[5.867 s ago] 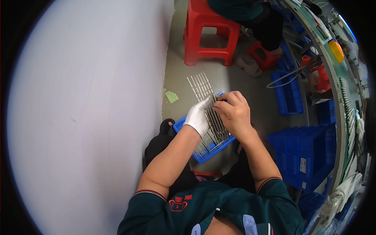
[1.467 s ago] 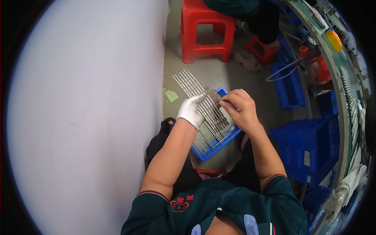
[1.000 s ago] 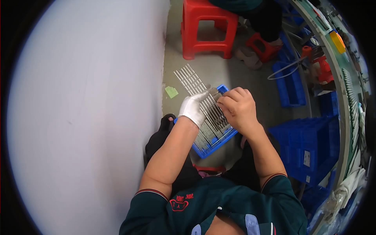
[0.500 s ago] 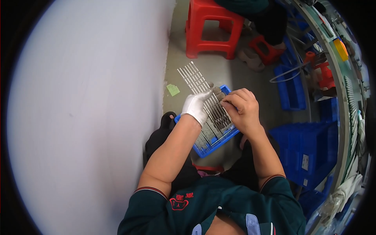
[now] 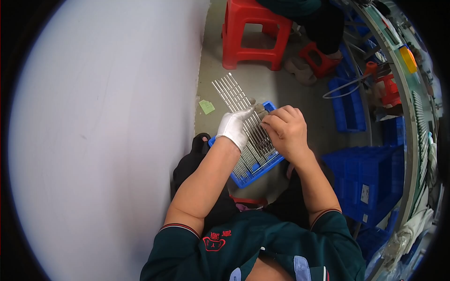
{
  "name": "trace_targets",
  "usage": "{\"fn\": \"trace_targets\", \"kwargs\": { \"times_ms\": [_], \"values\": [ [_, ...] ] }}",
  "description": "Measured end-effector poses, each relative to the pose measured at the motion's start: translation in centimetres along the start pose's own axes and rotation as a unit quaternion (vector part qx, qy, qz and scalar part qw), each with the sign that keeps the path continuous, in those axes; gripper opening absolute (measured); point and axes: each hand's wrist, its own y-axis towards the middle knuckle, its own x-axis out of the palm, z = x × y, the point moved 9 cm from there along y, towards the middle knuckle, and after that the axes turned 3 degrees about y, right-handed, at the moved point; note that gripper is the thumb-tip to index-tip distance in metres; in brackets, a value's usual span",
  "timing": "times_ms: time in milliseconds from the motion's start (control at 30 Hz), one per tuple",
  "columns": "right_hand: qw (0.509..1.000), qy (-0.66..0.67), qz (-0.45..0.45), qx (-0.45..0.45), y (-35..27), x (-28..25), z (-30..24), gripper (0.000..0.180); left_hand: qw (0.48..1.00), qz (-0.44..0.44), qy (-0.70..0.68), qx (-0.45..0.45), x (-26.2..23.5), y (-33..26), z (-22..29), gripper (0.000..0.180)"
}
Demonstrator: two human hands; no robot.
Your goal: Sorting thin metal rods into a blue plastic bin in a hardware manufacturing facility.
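My left hand [image 5: 234,126], in a white glove with grey fingertips, is closed round a fan of several thin metal rods [image 5: 230,92]. The rods slant up and to the left over a blue tray [image 5: 242,183]. More metal rods [image 5: 248,165] lie side by side in that tray, some with darker middles. My bare right hand [image 5: 288,130] is beside the gloved fingers, thumb and forefinger pinched together at the right edge of the held rods. Whatever is in that pinch is too small or hidden to make out.
A white wall [image 5: 108,131] rises close on my left. Ahead stands a red stool [image 5: 255,56], with a seated person's dark-clad leg [image 5: 323,30] beside it. To the right are stacked blue crates [image 5: 361,182] under a long workbench [image 5: 407,140]. A green paper [image 5: 206,107] lies on the floor.
My right hand has shifted slightly left, its pinch now closer to the held rods. The left hand and its rods have stayed in place.
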Motion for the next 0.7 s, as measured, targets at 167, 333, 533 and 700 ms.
{"fn": "trace_targets", "kwargs": {
  "times_ms": [167,333,533,700],
  "values": [
    [1.000,0.013,0.010,0.019,-0.3,0.1,0.8,0.013,1.000,-0.003,-0.001,0.004,0.2,-0.3,0.0,0.023],
    [1.000,0.009,0.004,-0.014,-0.1,0.3,-0.3,0.013,1.000,-0.014,-0.007,-0.007,-0.1,-0.1,-0.1,0.024],
    [1.000,0.010,-0.010,-0.024,0.2,0.5,-0.5,0.012,1.000,-0.018,0.007,0.003,0.7,-0.9,0.5,0.024],
    [0.997,0.069,-0.002,0.035,0.2,0.2,0.5,0.012,1.000,-0.014,-0.008,-0.004,0.7,-1.1,0.5,0.024]
  ]
}}
